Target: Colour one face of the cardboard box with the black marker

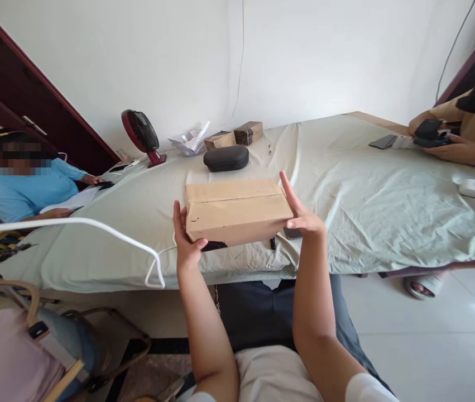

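A cardboard box (pixel 237 215) is held between the person's two hands, over the near part of the cloth-covered tabletop (pixel 346 167). The left hand (pixel 187 245) grasps the box's left end, its thumb on the near face and its fingers along the end. The right hand (pixel 304 219) grasps the box's right end, thumb at the near corner and fingers stretched up past the edge. Whether the underside of the box touches the cloth, I cannot tell. A dark flat thing (pixel 293 233) shows partly below the box's right end.

Behind the box sits a black case (pixel 226 158); farther behind the box are two small cartons (pixel 249 133), a white plastic bag (pixel 191 144) and, behind and to its left, a fan (pixel 142 131). Well left of the box, a person in a blue shirt (pixel 23 192) sits by the tabletop. A white cable (pixel 70 220) also stretches to the box's left. Well right of the box, another person's hands (pixel 446 149) hold a black device (pixel 428 132) near a phone (pixel 383 142).
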Available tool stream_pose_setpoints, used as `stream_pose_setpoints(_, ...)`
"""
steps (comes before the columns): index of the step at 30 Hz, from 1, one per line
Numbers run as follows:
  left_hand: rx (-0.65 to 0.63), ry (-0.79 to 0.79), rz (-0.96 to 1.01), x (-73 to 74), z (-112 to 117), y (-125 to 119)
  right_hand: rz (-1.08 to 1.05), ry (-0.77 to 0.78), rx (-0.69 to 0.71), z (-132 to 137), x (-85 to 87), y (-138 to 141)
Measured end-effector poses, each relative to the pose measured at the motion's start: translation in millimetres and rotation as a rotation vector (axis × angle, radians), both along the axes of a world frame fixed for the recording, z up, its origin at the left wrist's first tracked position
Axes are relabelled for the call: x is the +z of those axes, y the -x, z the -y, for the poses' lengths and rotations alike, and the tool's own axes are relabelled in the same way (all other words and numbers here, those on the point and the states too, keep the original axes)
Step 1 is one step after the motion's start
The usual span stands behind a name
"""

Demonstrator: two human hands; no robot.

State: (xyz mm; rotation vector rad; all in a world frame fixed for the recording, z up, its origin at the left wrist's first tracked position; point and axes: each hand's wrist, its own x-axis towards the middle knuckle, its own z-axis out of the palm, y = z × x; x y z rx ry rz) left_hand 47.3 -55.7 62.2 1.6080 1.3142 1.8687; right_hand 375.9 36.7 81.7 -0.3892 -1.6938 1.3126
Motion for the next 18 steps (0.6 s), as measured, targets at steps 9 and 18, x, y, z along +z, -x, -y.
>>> stream_pose_setpoints(9, -0.107, 0.171, 0.274, -30.4, -14, -12, 0.029, -0.023, -0.107, 12, -28.1, 6)
stream_pose_setpoints(18, -0.186, 0.063, 0.061, 6.0, 7, -23, -0.090, -0.033, -0.225, 14, -23.9, -4)
